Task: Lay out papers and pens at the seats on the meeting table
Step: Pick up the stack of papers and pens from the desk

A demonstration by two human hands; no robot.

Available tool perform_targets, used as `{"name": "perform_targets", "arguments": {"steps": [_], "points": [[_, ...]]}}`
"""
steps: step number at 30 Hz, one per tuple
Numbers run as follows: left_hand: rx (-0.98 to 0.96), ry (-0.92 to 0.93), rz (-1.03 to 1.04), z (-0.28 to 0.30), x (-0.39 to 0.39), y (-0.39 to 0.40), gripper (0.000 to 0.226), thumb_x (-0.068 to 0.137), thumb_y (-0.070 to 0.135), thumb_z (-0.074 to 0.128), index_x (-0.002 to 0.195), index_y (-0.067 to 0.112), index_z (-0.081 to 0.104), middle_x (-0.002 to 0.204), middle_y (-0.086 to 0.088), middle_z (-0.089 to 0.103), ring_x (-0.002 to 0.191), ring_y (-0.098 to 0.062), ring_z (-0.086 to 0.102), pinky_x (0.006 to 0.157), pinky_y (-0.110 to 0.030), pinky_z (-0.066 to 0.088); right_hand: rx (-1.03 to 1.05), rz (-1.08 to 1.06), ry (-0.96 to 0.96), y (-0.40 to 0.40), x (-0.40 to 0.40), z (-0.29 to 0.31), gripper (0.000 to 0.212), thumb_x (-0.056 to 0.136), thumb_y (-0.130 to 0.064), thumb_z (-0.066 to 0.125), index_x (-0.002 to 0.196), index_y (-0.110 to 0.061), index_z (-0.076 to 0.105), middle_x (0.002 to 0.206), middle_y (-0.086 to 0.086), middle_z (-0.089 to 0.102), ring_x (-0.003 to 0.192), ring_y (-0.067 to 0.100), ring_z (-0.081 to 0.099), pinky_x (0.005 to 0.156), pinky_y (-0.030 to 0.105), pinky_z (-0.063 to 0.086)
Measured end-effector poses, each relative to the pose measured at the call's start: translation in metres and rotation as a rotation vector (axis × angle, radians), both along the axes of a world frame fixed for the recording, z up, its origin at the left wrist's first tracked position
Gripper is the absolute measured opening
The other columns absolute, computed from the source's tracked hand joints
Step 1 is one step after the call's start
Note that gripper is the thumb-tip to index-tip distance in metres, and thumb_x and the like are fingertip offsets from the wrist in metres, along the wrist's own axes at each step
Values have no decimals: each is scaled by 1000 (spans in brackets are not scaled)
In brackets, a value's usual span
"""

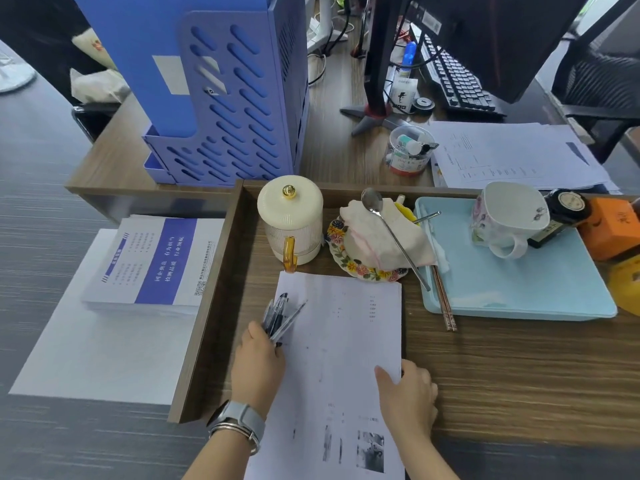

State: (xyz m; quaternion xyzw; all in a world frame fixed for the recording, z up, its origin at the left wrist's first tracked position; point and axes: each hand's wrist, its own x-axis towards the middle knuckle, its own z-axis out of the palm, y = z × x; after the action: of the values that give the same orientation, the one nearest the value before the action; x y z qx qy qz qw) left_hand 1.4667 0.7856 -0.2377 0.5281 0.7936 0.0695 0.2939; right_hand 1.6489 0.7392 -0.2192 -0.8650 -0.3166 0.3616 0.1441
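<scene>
A stack of white printed papers point(341, 337) lies on the wooden desk in front of me. My left hand point(258, 365), with a watch and bracelets on the wrist, is closed around a bundle of several dark pens point(278, 315) that rest on the papers' left edge. My right hand point(408, 396) grips the papers' right edge, thumb on top of the sheets.
A cream lidded mug point(291, 220), a floral plate point(337, 252) with cloth and spoon, and a light blue tray point(512, 289) with a cup stand behind the papers. A booklet stack point(156, 261) lies left. A blue file rack point(214, 88), monitor and keyboard stand farther back.
</scene>
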Motion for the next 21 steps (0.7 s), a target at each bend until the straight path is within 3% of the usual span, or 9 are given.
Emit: {"name": "perform_targets", "arguments": {"steps": [2, 5, 10, 13, 17, 21], "points": [[19, -24, 11, 0, -1, -2, 24, 97, 1, 54, 120, -4, 50, 117, -24, 61, 98, -41, 64, 84, -47, 55, 27, -39, 35, -3, -4, 4, 41, 87, -31, 57, 124, -16, 48, 130, 8, 45, 119, 27, 36, 95, 42, 34], [17, -61, 28, 1, -4, -5, 25, 96, -2, 55, 121, -6, 50, 122, -24, 58, 100, -38, 58, 86, -44, 53, 65, -71, 4, -13, -3, 4, 52, 84, -30, 62, 130, -18, 44, 132, 7, 45, 122, 27, 36, 100, 43, 30], [34, -108, 58, 2, -6, -6, 22, 97, -4, 54, 118, -8, 49, 112, -23, 58, 99, -42, 62, 86, -50, 57, 77, -461, 33, -41, 11, 0, 39, 70, -24, 77, 96, -9, 51, 119, 18, 51, 114, 33, 44, 97, 45, 33], [27, -111, 52, 4, -6, -5, 17, 98, -3, 54, 113, -8, 49, 110, -25, 60, 95, -43, 63, 81, -48, 55, 67, -632, 136, -49, 11, -3, 47, 64, -20, 82, 93, -3, 49, 118, 23, 52, 102, 33, 51, 94, 42, 39], [10, -107, 31, 8, -5, -5, 18, 99, 1, 54, 100, 6, 38, 104, -20, 60, 87, -38, 63, 73, -43, 52, 17, -623, 219, -52, 13, -8, 53, 62, -35, 82, 91, -12, 43, 99, 14, 57, 92, 34, 60, 88, 49, 50], [5, -128, 21, 8, -3, -8, 17, 100, 0, 53, 99, 6, 37, 96, -15, 58, 79, -32, 57, 69, -38, 46, 6, -383, 371, -46, 19, -4, 40, 71, -43, 73, 92, -13, 57, 84, 4, 66, 85, 24, 62, 79, 38, 51]]}}
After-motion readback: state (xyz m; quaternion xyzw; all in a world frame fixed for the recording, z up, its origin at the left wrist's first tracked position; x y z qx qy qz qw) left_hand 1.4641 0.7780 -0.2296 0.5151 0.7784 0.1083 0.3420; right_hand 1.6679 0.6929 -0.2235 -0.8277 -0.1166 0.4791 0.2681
